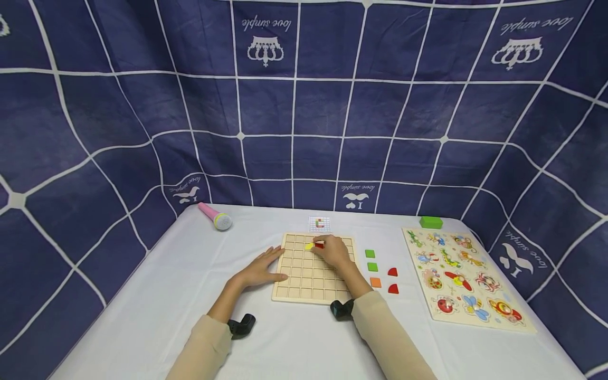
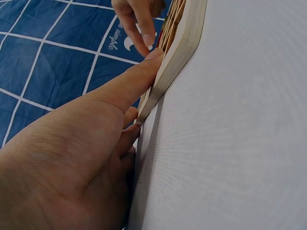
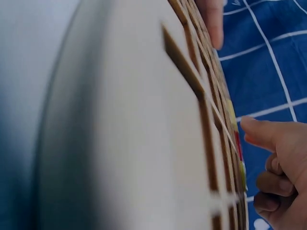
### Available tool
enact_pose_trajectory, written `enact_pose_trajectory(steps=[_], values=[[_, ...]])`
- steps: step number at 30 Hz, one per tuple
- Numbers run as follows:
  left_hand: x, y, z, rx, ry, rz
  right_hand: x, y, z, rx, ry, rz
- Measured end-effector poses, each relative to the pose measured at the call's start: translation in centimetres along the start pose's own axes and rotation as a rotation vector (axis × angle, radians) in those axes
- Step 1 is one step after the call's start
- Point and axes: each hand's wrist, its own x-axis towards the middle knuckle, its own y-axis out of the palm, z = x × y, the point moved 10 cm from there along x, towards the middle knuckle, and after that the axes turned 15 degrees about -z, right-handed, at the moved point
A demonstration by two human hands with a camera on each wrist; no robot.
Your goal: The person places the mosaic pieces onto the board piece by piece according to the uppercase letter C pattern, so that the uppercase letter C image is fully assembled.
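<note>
A square wooden grid board lies on the white table. My left hand rests at its left edge, the thumb over the rim and the other fingers spread along the side. Over the upper part of the board my right hand is bent down, thumb and index fingertips right at a yellow piece and a red piece. In the right wrist view the yellow piece and red piece show low on the board beside the right thumb. I cannot tell whether the right fingers pinch a piece.
Right of the board lie green tiles, an orange tile and red quarter-round pieces. A pattern card sits behind it. Farther right are an insect puzzle board and a green block; a pink microphone lies back left.
</note>
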Motion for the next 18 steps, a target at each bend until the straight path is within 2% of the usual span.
enact_pose_trajectory(steps=[6,9,13,18], values=[[0.0,0.0,0.0,-0.002,0.0,0.001,-0.1,-3.1,-2.5,0.124,0.066,-0.041],[0.0,0.0,-0.3,-0.01,0.013,0.001,-0.1,-5.7,-4.2,0.087,0.087,-0.078],[0.0,-0.1,-0.5,-0.013,0.027,0.0,-0.2,-8.9,-6.5,0.011,0.07,-0.121],[-0.1,-0.1,-0.3,0.004,0.022,0.005,-0.8,-10.9,-8.9,-0.002,0.053,-0.088]])
